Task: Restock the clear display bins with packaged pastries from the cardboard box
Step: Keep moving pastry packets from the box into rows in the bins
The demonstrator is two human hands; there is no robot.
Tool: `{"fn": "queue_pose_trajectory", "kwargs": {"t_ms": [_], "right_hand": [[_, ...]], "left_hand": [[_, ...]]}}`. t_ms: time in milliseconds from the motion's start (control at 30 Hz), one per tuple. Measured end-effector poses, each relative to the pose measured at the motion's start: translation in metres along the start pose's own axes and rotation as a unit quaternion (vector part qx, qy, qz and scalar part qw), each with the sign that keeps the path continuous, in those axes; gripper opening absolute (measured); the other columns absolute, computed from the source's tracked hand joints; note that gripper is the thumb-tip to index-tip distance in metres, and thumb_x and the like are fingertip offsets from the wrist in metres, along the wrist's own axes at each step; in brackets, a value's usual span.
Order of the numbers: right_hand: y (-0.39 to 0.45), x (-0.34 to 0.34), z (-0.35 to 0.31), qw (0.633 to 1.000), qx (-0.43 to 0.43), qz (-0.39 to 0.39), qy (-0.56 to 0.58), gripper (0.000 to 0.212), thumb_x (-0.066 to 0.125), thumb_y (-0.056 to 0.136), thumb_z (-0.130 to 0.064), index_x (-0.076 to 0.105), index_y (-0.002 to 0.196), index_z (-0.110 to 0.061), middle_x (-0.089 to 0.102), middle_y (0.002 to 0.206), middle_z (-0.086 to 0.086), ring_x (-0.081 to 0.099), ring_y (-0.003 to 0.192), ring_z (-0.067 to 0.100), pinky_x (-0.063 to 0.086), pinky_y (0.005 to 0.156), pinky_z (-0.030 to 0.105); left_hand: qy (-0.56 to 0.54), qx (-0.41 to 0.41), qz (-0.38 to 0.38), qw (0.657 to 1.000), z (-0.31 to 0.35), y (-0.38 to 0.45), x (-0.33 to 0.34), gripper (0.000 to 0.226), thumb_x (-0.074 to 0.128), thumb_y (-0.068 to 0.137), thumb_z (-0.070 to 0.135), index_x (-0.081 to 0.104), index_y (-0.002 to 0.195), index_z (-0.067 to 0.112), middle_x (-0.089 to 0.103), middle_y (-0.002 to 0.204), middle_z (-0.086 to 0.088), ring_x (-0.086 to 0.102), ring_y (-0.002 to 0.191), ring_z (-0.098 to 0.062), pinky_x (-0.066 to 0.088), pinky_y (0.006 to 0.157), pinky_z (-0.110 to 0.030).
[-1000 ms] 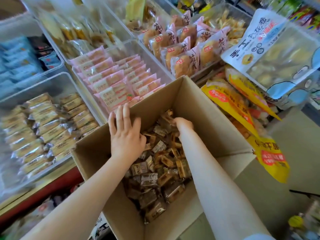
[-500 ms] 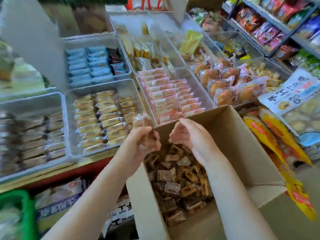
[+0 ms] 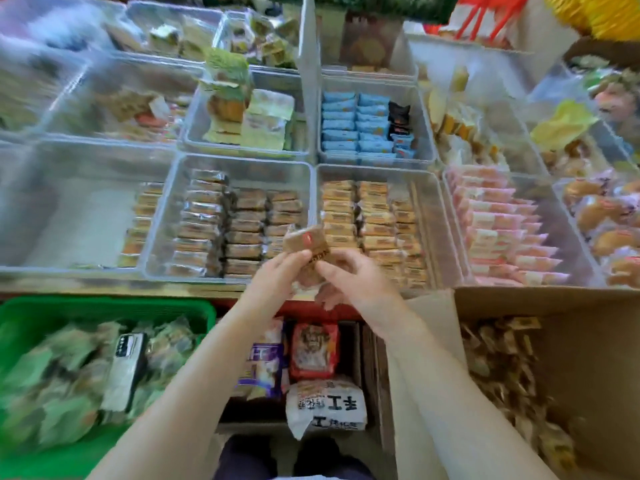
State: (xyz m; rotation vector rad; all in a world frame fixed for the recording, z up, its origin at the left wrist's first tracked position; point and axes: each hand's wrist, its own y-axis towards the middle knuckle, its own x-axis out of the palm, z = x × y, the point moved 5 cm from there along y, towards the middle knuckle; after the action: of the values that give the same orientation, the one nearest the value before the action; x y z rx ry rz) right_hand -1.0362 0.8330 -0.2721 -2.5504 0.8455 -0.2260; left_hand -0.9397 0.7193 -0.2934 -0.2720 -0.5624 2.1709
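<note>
- Hands meet over the front edge of the display: the left hand (image 3: pixel 277 275) and the right hand (image 3: pixel 349 282) each pinch a small handful of brown wrapped pastries (image 3: pixel 306 251), fingers curled round the crinkly packets
- The bundle hangs just above the near rim shared by two clear plastic display bins (image 3: pixel 242 168), apart from the stock beneath
- The bin under the left hand holds tidy rows of brown and silver packets (image 3: pixel 221 230); its neighbour holds orange-tan packets (image 3: pixel 367 216); judging by colour, the left one looks the likelier match, though blur leaves this uncertain
- To do the step well, the person should square the packets into one stack, lower them flat, and slide them against an existing row without toppling it
- The rows look nearly full, so room seems tight; the loose grip could let a slippery packet drop
- The open brown cardboard box (image 3: pixel 588 306), with many more packets inside, sits low on the right
- A green plastic basket (image 3: pixel 104 306) of blurred green packets with a silver phone (image 3: pixel 126 368) lying on them sits at lower left, clear of the route
- Pink packets (image 3: pixel 502 230) and blue packets (image 3: pixel 356 126) fill other bins
</note>
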Motion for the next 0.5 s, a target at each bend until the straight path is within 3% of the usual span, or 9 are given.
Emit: {"fn": "queue_pose_trajectory", "kwargs": {"t_ms": [33,100,200,267,367,500], "right_hand": [[0.007,0.008,-0.002,0.999,-0.007,0.021,-0.041,0.022,0.069,0.095,-0.024,0.061,0.115,-0.016,0.074,0.1,0.015,0.071,0.074,0.022,0.059,0.064,0.035],[0.024,0.021,-0.007,0.986,-0.029,0.07,-0.146,0.026,0.071,0.093,-0.027,0.061,0.116,-0.022,0.073,0.097,0.003,0.072,0.078,0.015,0.061,0.071,0.034],[0.054,0.043,-0.01,0.948,-0.069,0.088,-0.299,0.033,0.071,0.091,-0.028,0.06,0.122,-0.027,0.064,0.106,-0.008,0.062,0.088,0.01,0.049,0.071,0.024],[0.077,0.065,-0.004,0.933,-0.081,0.068,-0.343,0.033,0.071,0.091,-0.023,0.061,0.122,-0.029,0.063,0.11,-0.005,0.058,0.094,0.014,0.041,0.072,0.026],[0.109,0.103,0.013,0.916,-0.053,0.02,-0.398,0.036,0.067,0.094,-0.023,0.061,0.13,-0.028,0.06,0.127,-0.001,0.056,0.107,0.016,0.041,0.085,0.027],[0.131,0.142,0.037,0.881,0.051,-0.08,-0.464,0.034,0.054,0.102,-0.027,0.064,0.135,-0.024,0.057,0.143,-0.001,0.052,0.131,0.02,0.04,0.104,0.031]], "left_hand": [[0.045,0.032,0.03,0.998,-0.004,0.005,-0.019,0.023,0.056,0.1,0.038,0.073,0.105,0.024,0.074,0.104,0.008,0.066,0.101,-0.009,0.047,0.087,-0.029],[0.19,0.107,0.125,0.968,-0.014,0.015,-0.062,0.03,0.058,0.098,0.038,0.07,0.118,0.019,0.067,0.118,0.002,0.061,0.113,-0.015,0.048,0.097,-0.034],[0.453,0.104,0.229,0.855,-0.041,0.025,-0.124,0.046,0.057,0.096,0.029,0.057,0.135,0.006,0.051,0.144,-0.015,0.042,0.137,-0.031,0.031,0.116,-0.048],[0.546,0.064,0.187,0.814,-0.062,0.028,-0.148,0.053,0.045,0.101,0.037,0.048,0.145,0.008,0.043,0.154,-0.014,0.033,0.146,-0.03,0.019,0.122,-0.049],[0.582,0.042,0.121,0.803,-0.083,0.03,-0.16,0.062,0.023,0.106,0.052,0.03,0.157,0.018,0.025,0.166,-0.005,0.013,0.154,-0.021,-0.002,0.125,-0.042],[0.592,0.043,0.106,0.798,-0.079,0.031,-0.162,0.064,0.02,0.105,0.054,0.026,0.159,0.019,0.022,0.166,-0.005,0.012,0.154,-0.022,-0.001,0.124,-0.042]]}}
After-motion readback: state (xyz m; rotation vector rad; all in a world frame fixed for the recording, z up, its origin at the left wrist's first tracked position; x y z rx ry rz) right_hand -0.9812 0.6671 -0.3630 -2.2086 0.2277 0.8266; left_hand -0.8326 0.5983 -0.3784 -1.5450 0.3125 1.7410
